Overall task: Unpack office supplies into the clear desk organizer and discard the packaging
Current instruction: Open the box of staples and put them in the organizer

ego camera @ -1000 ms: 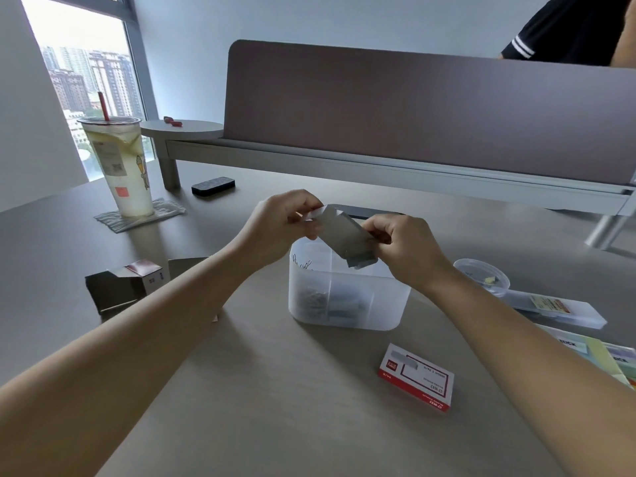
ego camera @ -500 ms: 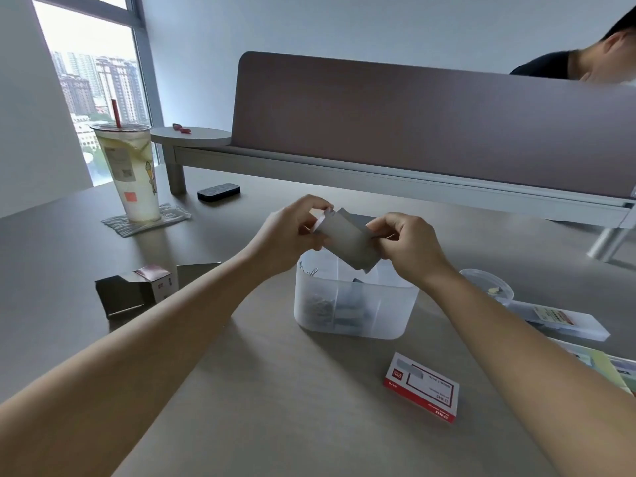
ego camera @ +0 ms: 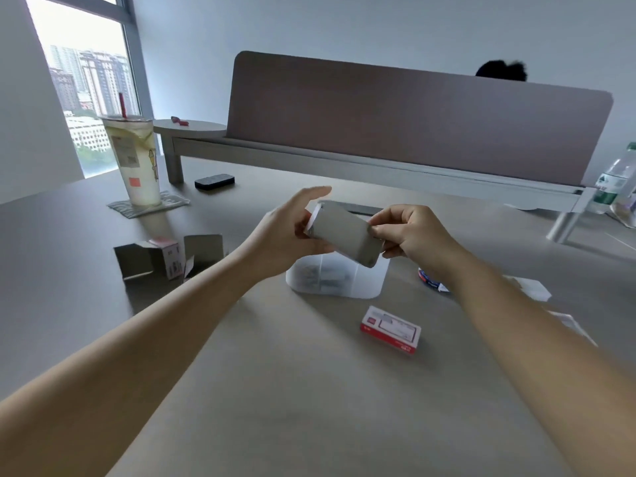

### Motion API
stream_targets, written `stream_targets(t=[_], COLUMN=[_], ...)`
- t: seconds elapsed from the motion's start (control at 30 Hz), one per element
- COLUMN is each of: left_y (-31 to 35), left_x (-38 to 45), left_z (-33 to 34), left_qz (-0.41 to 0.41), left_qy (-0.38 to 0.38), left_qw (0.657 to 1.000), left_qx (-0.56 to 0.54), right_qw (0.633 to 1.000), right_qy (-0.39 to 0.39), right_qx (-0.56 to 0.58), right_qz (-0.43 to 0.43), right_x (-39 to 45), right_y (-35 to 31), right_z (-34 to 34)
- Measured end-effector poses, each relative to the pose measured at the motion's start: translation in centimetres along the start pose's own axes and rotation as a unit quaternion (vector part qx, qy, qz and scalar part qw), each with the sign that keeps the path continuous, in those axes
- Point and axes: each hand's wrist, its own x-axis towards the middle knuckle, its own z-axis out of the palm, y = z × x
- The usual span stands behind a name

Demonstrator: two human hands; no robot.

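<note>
A small grey cardboard box is held tilted just above the clear desk organizer. My left hand grips its left end, where a white flap shows, with the index finger stretched out. My right hand pinches its right end. Several small metal items show dimly through the organizer's wall. A red and white box lies flat on the table in front of the organizer. Opened, flattened packaging sits on the table to the left.
A tall iced drink with a red straw stands on a coaster at back left, near a black object. A desk divider runs across the back; a person's head shows behind it. A water bottle and small packets lie right.
The box has tipped to lie flatter over the organizer and my left index finger has lifted off it. The camera has tilted up and the person behind the divider has dropped lower.
</note>
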Motion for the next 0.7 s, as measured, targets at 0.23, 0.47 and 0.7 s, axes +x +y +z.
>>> stream_targets(t=[0.23, 0.47, 0.7], left_y=[-2.1, -4.9, -6.2], left_x=[-6.0, -10.1, -12.8], left_z=[1.1, -0.4, -4.3], left_qz=[-0.053, -0.125, -0.161], left_qy=[0.031, 0.11, 0.129], left_qw=[0.998, 0.977, 0.945], left_qx=[0.019, 0.131, 0.254], right_qw=[1.0, 0.949, 0.927], right_qy=[0.006, 0.048, -0.038], right_qx=[-0.015, -0.312, -0.36], right_qz=[0.005, -0.014, -0.099], right_x=[-5.3, -9.1, -9.8], right_y=[2.9, 7.4, 5.4], right_z=[2.3, 3.8, 8.2])
